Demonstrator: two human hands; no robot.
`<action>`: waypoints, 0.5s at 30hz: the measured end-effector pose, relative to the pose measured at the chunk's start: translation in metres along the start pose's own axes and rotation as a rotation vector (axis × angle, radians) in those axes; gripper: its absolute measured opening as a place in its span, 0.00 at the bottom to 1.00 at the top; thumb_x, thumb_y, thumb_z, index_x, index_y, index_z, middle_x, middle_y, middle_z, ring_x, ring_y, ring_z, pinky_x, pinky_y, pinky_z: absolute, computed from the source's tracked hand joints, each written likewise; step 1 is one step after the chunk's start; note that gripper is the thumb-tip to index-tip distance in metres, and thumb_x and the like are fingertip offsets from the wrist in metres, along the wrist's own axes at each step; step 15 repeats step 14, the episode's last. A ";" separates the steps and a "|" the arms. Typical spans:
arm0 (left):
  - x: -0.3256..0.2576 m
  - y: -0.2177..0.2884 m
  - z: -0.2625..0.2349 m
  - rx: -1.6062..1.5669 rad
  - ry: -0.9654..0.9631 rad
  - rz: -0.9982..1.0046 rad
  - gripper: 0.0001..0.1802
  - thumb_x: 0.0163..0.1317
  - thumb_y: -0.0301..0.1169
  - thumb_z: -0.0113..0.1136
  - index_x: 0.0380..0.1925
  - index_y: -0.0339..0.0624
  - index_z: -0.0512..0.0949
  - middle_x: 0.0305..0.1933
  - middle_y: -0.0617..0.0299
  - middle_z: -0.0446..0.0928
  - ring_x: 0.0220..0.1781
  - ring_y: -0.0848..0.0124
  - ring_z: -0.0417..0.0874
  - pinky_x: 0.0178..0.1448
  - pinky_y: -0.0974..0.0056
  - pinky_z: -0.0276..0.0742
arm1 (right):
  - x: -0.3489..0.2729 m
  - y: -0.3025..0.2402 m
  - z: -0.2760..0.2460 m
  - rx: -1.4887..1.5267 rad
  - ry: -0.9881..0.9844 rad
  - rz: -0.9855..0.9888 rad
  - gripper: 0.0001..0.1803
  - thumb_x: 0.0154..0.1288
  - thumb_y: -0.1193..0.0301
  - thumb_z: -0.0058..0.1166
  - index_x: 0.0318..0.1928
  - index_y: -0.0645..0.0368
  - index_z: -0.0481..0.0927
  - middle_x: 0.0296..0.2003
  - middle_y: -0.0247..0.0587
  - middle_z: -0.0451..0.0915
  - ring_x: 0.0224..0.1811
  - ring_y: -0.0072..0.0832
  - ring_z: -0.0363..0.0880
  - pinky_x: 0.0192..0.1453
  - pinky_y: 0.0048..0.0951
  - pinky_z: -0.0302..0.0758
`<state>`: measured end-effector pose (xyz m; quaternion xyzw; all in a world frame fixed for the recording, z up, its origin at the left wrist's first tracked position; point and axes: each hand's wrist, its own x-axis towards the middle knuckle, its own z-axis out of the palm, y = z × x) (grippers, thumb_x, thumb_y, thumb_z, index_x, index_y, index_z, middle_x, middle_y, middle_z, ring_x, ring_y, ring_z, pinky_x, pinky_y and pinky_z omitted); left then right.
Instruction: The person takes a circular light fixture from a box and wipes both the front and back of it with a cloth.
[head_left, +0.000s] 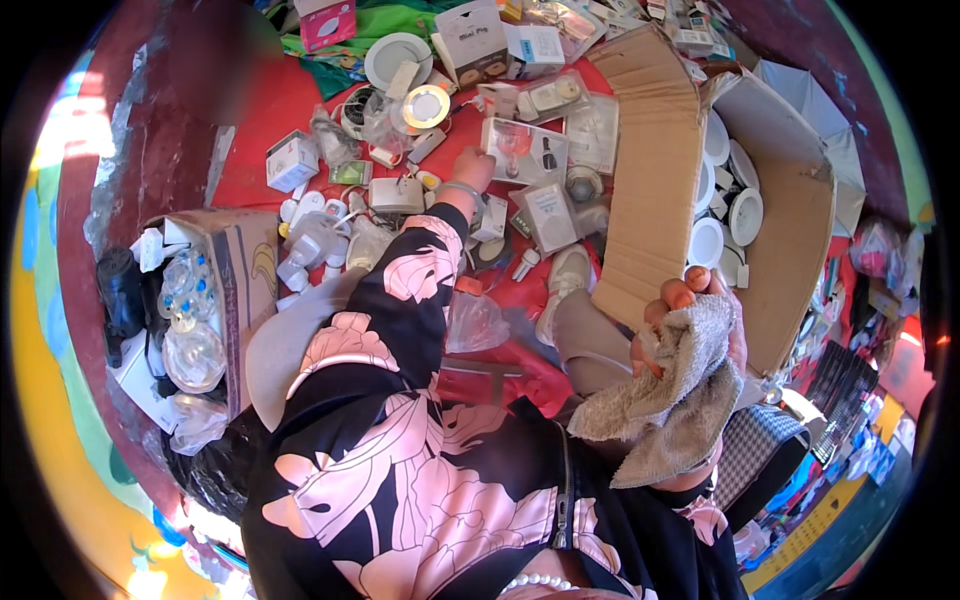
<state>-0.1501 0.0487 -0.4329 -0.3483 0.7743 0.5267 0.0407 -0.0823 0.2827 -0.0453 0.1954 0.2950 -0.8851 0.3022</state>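
My left hand [474, 168] reaches out over the pile, its fingers curled on the left edge of a flat white box [525, 152] with a clear window. Inside the box a reddish shape and a small dark part show through. A folded greyish-beige cloth [670, 375] hangs from my right hand [690, 293], which is closed around it near the cardboard carton. Just below the windowed box lies a white-and-grey package [548, 216]. Close to my left wrist are a small white square unit [396, 195] and a round downlight with a gold ring [426, 106].
A big open cardboard carton [645, 170] with round white lamps [745, 215] stands at the right. Another carton [245, 290] at the left holds clear plastic pieces. Small boxes, bulbs and bags crowd the red cloth [270, 110]. A white shoe [568, 285] is close below.
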 end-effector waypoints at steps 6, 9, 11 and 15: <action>0.006 -0.011 0.033 -0.141 0.183 -0.096 0.26 0.44 0.42 0.68 0.37 0.32 0.76 0.31 0.51 0.78 0.34 0.59 0.80 0.39 0.60 0.75 | -0.003 0.003 0.016 0.103 0.083 0.018 0.14 0.69 0.63 0.41 0.38 0.61 0.74 0.29 0.42 0.78 0.30 0.30 0.80 0.33 0.28 0.80; 0.015 -0.016 0.033 -0.468 -0.334 -0.123 0.27 0.41 0.45 0.70 0.33 0.32 0.78 0.27 0.52 0.79 0.31 0.58 0.81 0.36 0.59 0.75 | -0.005 0.003 0.018 0.101 0.121 0.005 0.14 0.69 0.63 0.42 0.38 0.61 0.75 0.28 0.41 0.79 0.29 0.29 0.80 0.33 0.29 0.80; 0.006 0.001 0.027 -0.267 -0.268 -0.148 0.25 0.41 0.45 0.70 0.31 0.33 0.80 0.27 0.50 0.79 0.30 0.56 0.82 0.36 0.58 0.75 | -0.005 0.001 0.019 0.109 0.168 0.002 0.14 0.68 0.63 0.42 0.38 0.60 0.75 0.27 0.40 0.79 0.28 0.29 0.80 0.33 0.29 0.80; -0.008 0.024 0.008 -0.198 -0.172 -0.068 0.24 0.42 0.45 0.69 0.32 0.34 0.80 0.30 0.49 0.80 0.31 0.57 0.83 0.35 0.60 0.75 | -0.010 0.004 0.036 0.114 0.243 -0.045 0.14 0.68 0.63 0.43 0.38 0.60 0.75 0.26 0.39 0.79 0.28 0.29 0.80 0.34 0.29 0.80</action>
